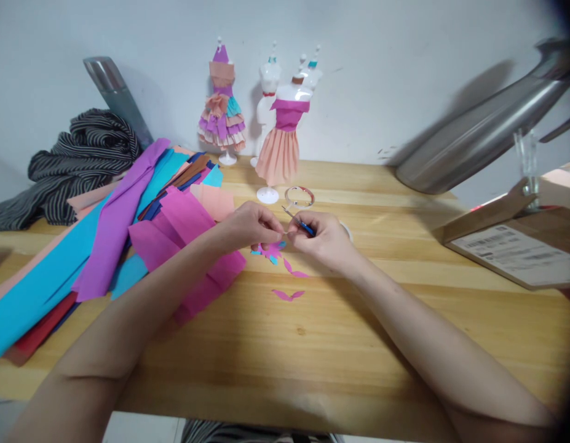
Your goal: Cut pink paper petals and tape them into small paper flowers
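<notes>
My right hand (326,239) is closed around a pair of small scissors (307,228) with a blue handle, its metal tip pointing up and left. Close beside it, my left hand (253,226) is pinched, and its fingertips nearly meet those of the right. A tiny pale bit shows between the fingertips, too small to name. Under my left hand lies a little cluster of pink and blue paper pieces (270,251). Two leaf-like pink cutouts (288,296) rest on the wood nearby. Behind my hands is a roll of clear tape (300,197).
Folded crepe paper (98,246) in several colours covers the left side. Small white mannequins stand at the wall, one in a pink-and-peach paper dress (280,151), another in a ruffled dress (221,120). A steel jug (473,123) and cardboard box (510,246) are on the right.
</notes>
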Demonstrator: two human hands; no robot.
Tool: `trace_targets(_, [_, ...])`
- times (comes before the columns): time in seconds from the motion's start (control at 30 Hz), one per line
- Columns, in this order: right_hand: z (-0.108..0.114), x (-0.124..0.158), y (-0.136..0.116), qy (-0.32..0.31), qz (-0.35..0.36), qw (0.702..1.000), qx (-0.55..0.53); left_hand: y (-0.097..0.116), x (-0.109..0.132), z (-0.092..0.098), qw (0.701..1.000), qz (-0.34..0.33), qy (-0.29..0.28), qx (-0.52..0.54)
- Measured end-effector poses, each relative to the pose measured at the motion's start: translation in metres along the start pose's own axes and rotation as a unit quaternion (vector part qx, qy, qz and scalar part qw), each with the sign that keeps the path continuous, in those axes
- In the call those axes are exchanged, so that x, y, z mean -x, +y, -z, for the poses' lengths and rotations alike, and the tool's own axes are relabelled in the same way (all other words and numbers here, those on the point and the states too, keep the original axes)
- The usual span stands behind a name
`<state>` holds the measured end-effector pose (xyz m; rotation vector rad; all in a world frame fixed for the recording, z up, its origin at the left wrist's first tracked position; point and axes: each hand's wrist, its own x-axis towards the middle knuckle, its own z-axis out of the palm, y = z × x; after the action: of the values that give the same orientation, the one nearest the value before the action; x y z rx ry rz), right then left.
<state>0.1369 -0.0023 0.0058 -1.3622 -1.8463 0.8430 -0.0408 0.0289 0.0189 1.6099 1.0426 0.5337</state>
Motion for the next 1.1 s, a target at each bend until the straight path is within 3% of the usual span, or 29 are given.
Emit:
trace_targets(0.57, [-0.001, 0.000, 0.000, 0.003, 0.014, 1.000, 0.013, -0.002, -0.002, 0.001, 1.000, -0.013, -0.013, -0.003])
trace_targets(1.0, [0.005, 0.000, -0.002, -0.051, 0.006, 0.998, -0.019, -0.012, -0.007, -0.008, 0.996, 0.001, 0.051, -0.073])
trace_targets(1.1, [0.007, -0.002, 0.002, -0.021, 0.010, 1.000, -0.008, -0.017, -0.010, -0.006, 0.995, -0.014, 0.039, -0.096])
